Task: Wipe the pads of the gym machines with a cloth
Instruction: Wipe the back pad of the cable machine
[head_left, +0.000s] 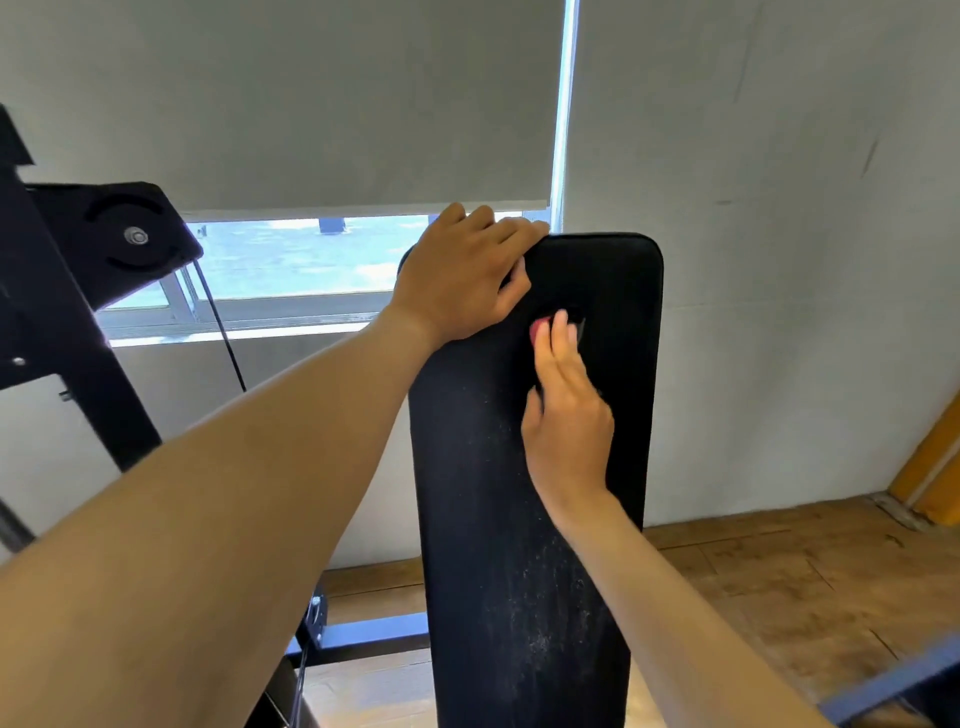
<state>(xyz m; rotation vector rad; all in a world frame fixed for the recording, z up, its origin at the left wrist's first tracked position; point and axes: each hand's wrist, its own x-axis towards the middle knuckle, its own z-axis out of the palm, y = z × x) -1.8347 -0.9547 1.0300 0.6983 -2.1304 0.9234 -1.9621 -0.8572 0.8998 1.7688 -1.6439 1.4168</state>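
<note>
A long black bench pad (618, 291), tilted up towards the window, fills the middle of the head view; pale dusty specks cover its lower half. My left hand (462, 275) grips the pad's upper left corner, fingers curled over the top edge. My right hand (566, 405) lies flat on the pad's upper middle with its fingers straight, pressing a dark cloth (574, 319) against the surface. The cloth blends with the pad, and a small pink patch shows at my fingertips.
A black machine frame with a pulley plate (124, 239) and a cable (221, 322) stands at the left. A window (291, 260) with a lowered blind is behind. A metal base bar (374, 631) lies on the wooden floor (789, 571); a yellow frame (930, 467) stands at the right.
</note>
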